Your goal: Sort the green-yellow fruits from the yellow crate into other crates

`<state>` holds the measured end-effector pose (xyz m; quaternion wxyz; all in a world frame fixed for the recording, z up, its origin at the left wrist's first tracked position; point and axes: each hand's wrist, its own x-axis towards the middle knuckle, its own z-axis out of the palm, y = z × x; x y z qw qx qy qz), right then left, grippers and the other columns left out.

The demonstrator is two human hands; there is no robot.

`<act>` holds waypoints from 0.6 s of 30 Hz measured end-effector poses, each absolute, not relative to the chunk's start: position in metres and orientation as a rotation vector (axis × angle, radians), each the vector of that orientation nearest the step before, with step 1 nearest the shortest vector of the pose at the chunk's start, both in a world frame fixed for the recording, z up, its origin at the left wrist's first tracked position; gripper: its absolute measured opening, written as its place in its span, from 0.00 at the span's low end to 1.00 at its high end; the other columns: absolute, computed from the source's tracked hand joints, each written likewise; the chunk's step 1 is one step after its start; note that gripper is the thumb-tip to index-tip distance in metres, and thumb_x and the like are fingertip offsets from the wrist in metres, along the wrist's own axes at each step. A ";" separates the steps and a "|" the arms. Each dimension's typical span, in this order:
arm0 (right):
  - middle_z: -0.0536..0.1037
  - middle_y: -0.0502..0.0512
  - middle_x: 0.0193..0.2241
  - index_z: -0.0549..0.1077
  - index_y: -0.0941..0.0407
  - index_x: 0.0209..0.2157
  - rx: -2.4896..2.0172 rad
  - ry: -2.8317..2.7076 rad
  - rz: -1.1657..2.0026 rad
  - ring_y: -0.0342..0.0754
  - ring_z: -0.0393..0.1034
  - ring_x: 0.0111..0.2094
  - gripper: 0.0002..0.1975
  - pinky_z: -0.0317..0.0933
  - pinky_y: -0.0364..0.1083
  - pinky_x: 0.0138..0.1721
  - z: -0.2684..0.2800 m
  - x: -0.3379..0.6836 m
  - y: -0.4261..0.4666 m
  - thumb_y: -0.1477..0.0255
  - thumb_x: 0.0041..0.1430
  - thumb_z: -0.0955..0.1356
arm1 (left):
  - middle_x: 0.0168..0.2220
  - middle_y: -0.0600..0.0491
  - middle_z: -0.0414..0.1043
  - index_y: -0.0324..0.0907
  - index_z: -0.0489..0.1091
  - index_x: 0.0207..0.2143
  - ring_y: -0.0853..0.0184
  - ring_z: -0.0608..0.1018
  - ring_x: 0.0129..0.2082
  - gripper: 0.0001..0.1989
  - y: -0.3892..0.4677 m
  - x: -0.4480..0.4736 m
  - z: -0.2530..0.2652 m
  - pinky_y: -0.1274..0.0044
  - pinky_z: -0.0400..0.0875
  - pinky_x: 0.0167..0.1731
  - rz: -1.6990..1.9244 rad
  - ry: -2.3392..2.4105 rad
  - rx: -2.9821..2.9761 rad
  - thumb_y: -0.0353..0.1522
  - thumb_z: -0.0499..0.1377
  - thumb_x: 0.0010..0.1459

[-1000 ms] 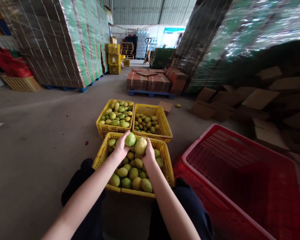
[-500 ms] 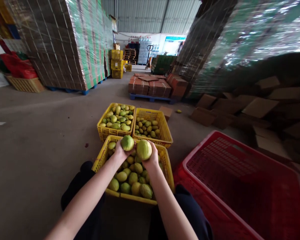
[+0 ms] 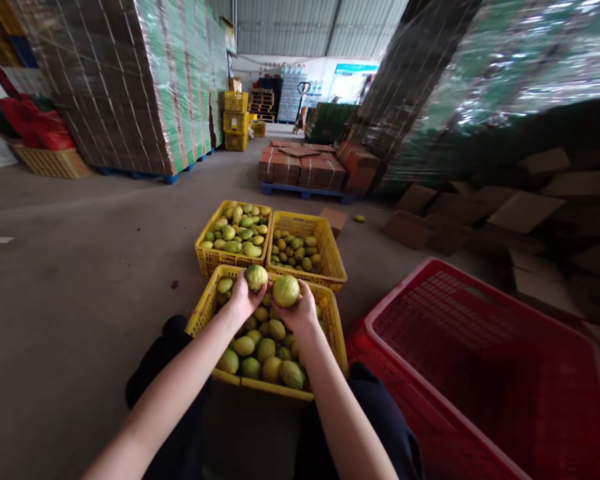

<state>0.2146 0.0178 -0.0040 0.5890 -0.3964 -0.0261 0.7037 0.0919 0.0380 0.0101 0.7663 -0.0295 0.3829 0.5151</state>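
In the head view, above the far part of the near yellow crate [image 3: 275,390], the left hand [image 3: 241,300] grasps one green-yellow fruit [image 3: 256,277] and the right hand [image 3: 303,310] another fruit [image 3: 286,291]. Both lie cupped in curled fingers, tops uncovered, presumably leaving the skin in sight. The near yellow crate sits between the knees [image 3: 153,373], likely for easy reach; more fruit [image 3: 265,349] fills it beneath the hands. A red crate [image 3: 380,313] stands to its right.
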 end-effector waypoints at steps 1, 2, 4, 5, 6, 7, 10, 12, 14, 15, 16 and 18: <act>0.80 0.55 0.26 0.73 0.54 0.36 -0.917 -0.041 1.653 0.52 0.77 0.28 0.11 0.75 0.51 0.30 -0.001 0.215 0.016 0.63 0.61 0.62 | 0.26 0.48 0.73 0.38 0.73 0.39 0.67 0.80 0.28 0.15 0.038 0.092 0.011 0.85 0.71 0.16 1.110 0.826 -0.084 0.37 0.49 0.68; 0.81 0.55 0.27 0.73 0.54 0.36 -0.915 -0.022 1.667 0.51 0.77 0.28 0.12 0.75 0.50 0.29 0.001 0.215 0.015 0.63 0.62 0.62 | 0.27 0.49 0.73 0.38 0.73 0.40 0.67 0.80 0.27 0.16 0.038 0.092 0.012 0.85 0.71 0.16 1.099 0.822 -0.101 0.37 0.49 0.68; 0.81 0.56 0.28 0.74 0.56 0.38 -0.930 0.008 1.686 0.49 0.76 0.27 0.14 0.73 0.47 0.26 0.004 0.214 0.014 0.63 0.64 0.61 | 0.28 0.48 0.74 0.37 0.73 0.42 0.67 0.80 0.26 0.15 0.037 0.092 0.012 0.85 0.72 0.16 1.073 0.816 -0.118 0.36 0.49 0.68; 0.81 0.56 0.28 0.74 0.56 0.39 -0.942 0.023 1.687 0.49 0.75 0.26 0.15 0.72 0.45 0.25 0.004 0.214 0.013 0.63 0.65 0.61 | 0.28 0.48 0.74 0.37 0.73 0.42 0.67 0.80 0.26 0.15 0.037 0.093 0.012 0.84 0.72 0.16 1.061 0.812 -0.119 0.35 0.50 0.68; 0.80 0.56 0.27 0.74 0.57 0.39 -0.953 0.032 1.685 0.48 0.75 0.25 0.16 0.71 0.44 0.23 0.003 0.214 0.013 0.63 0.66 0.60 | 0.28 0.47 0.74 0.36 0.73 0.43 0.67 0.79 0.26 0.14 0.036 0.093 0.012 0.84 0.72 0.16 1.050 0.809 -0.121 0.35 0.50 0.67; 0.80 0.56 0.26 0.75 0.58 0.39 -0.969 0.030 1.686 0.48 0.74 0.24 0.17 0.70 0.43 0.22 0.002 0.214 0.014 0.62 0.66 0.60 | 0.28 0.47 0.74 0.36 0.73 0.44 0.67 0.79 0.25 0.14 0.036 0.093 0.011 0.83 0.72 0.16 1.042 0.804 -0.122 0.35 0.51 0.67; 0.78 0.57 0.23 0.75 0.60 0.38 -1.017 -0.014 1.717 0.46 0.71 0.22 0.20 0.66 0.40 0.18 0.000 0.216 0.015 0.60 0.67 0.60 | 0.26 0.48 0.73 0.37 0.73 0.42 0.68 0.74 0.21 0.17 0.036 0.092 0.011 0.82 0.68 0.13 1.047 0.799 -0.099 0.40 0.50 0.67; 0.76 0.54 0.21 0.74 0.58 0.36 -1.071 -0.103 1.665 0.46 0.70 0.20 0.16 0.64 0.41 0.17 0.001 0.220 0.017 0.59 0.63 0.64 | 0.25 0.49 0.72 0.37 0.72 0.39 0.69 0.71 0.19 0.22 0.037 0.091 0.013 0.81 0.66 0.13 1.087 0.795 -0.048 0.46 0.50 0.66; 0.77 0.51 0.24 0.73 0.56 0.35 -1.109 -0.305 1.470 0.46 0.71 0.23 0.14 0.67 0.42 0.19 0.006 0.226 0.017 0.60 0.55 0.72 | 0.26 0.50 0.72 0.39 0.71 0.38 0.68 0.73 0.22 0.21 0.041 0.087 0.017 0.80 0.68 0.18 1.175 0.800 0.054 0.48 0.52 0.64; 0.78 0.50 0.28 0.73 0.55 0.37 -1.123 -0.452 1.326 0.47 0.72 0.26 0.16 0.69 0.43 0.22 0.009 0.229 0.016 0.60 0.50 0.75 | 0.28 0.51 0.73 0.40 0.71 0.38 0.68 0.75 0.25 0.18 0.042 0.084 0.019 0.80 0.70 0.21 1.247 0.813 0.139 0.46 0.55 0.63; 0.79 0.50 0.31 0.74 0.55 0.39 -1.133 -0.607 1.165 0.47 0.74 0.29 0.20 0.71 0.44 0.25 0.011 0.232 0.015 0.61 0.46 0.77 | 0.31 0.52 0.74 0.42 0.70 0.39 0.67 0.77 0.29 0.13 0.044 0.081 0.021 0.80 0.72 0.26 1.336 0.835 0.259 0.43 0.59 0.61; 0.80 0.52 0.39 0.74 0.54 0.45 -1.157 -0.871 0.839 0.49 0.75 0.35 0.28 0.73 0.46 0.32 0.016 0.238 0.011 0.59 0.42 0.79 | 0.41 0.52 0.76 0.45 0.70 0.43 0.66 0.79 0.40 0.14 0.043 0.075 0.025 0.79 0.74 0.36 1.524 0.886 0.604 0.36 0.67 0.56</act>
